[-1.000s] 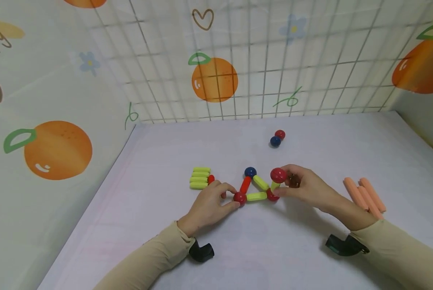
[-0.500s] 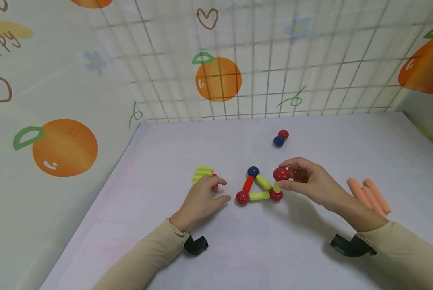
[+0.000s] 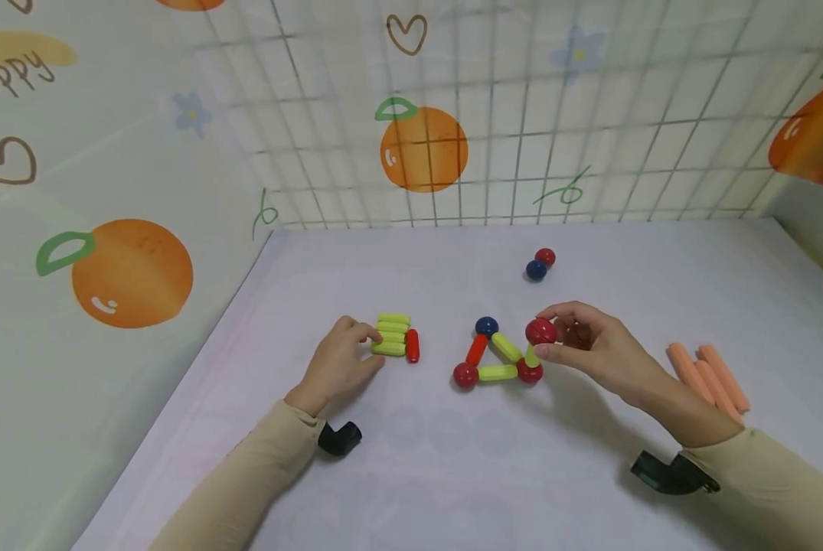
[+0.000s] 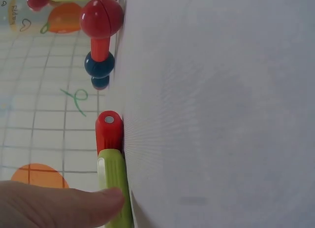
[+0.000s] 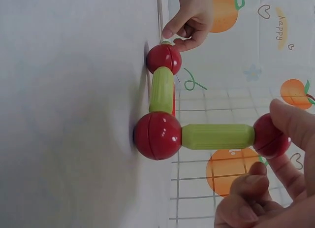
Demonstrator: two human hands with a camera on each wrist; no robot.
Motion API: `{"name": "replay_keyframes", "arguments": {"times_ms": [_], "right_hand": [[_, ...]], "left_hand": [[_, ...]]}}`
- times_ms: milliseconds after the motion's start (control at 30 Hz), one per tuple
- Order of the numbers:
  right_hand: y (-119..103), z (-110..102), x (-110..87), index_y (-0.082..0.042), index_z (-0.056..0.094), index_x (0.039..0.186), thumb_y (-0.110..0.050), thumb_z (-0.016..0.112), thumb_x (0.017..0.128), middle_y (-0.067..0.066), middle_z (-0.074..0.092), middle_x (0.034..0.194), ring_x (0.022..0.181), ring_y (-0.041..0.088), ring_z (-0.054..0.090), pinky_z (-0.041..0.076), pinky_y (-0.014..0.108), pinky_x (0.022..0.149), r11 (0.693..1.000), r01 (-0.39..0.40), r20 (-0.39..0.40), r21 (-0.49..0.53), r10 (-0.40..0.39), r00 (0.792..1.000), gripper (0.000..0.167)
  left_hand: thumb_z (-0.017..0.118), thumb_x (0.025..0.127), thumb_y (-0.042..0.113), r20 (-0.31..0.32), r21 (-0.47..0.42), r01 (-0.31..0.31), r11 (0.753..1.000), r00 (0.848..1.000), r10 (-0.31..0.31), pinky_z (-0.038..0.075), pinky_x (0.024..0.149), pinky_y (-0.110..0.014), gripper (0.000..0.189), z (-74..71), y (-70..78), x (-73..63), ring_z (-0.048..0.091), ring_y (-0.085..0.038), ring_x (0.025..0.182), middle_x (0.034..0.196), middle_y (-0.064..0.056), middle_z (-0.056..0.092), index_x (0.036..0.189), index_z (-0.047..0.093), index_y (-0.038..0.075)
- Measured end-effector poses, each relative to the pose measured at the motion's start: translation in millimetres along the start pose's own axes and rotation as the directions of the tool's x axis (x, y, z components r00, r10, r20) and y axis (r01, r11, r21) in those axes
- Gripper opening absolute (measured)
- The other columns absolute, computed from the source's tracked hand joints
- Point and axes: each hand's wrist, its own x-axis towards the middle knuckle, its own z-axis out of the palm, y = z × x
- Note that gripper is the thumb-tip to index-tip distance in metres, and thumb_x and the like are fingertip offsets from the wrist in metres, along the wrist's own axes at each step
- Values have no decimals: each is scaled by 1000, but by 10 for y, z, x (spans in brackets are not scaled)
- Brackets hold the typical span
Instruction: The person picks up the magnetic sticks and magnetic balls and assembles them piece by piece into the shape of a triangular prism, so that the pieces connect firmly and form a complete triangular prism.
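Three balls and three short rods form a flat triangle on the table: a blue ball (image 3: 487, 327), a red ball at the left corner (image 3: 465, 375) and another at the right corner (image 3: 530, 371). A yellow-green rod (image 5: 217, 136) stands upright on the right corner, topped by a red ball (image 3: 540, 332). My right hand (image 3: 600, 348) pinches that top ball between thumb and fingers. My left hand (image 3: 338, 363) is at the left ends of several yellow-green rods (image 3: 392, 327), thumb and index finger spread about the nearest one. In the left wrist view the thumb (image 4: 64, 203) overlaps that rod.
A red rod (image 3: 413, 346) lies against the right ends of the yellow-green rods. Behind the triangle sit a loose red ball (image 3: 545, 257) and a blue ball (image 3: 536, 270), side by side. Longer orange rods (image 3: 710, 379) lie by the right forearm. A patterned curtain (image 3: 315, 115) borders the table.
My left hand has let go of the triangle's left red ball and moved left to the yellow-green rods. My right hand still holds the top red ball in nearly the same place.
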Motion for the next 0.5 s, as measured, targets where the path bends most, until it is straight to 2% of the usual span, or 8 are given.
{"name": "replay_keyframes", "arguments": {"times_ms": [133, 300, 500], "right_hand": [[22, 23, -11, -18, 56, 127, -29, 74, 88, 7, 54, 101, 88, 19, 52, 47, 25, 67, 1000, 2, -13, 10, -2, 1000, 44], [22, 34, -15, -16, 56, 128, -27, 74, 88, 8, 54, 101, 88, 20, 51, 46, 24, 66, 1000, 5, -14, 6, -5, 1000, 45], [10, -1, -15, -15, 55, 129, -26, 74, 89, 9, 54, 102, 87, 19, 51, 46, 24, 65, 1000, 20, -6, 2, -20, 1000, 46]], "left_hand": [[78, 82, 19, 18, 37, 2, 999, 1000, -2, 50, 83, -39, 23, 22, 9, 46, 58, -24, 93, 107, -11, 58, 101, 69, 10], [79, 81, 21, 61, 40, 39, 998, 997, -42, 48, 80, -36, 23, 32, 24, 76, 56, -22, 91, 101, -10, 58, 97, 69, 8], [80, 80, 20, 73, 4, 34, 999, 997, -34, 39, 67, -27, 24, 26, 20, 101, 49, -17, 75, 82, -6, 55, 97, 70, 5]]}}
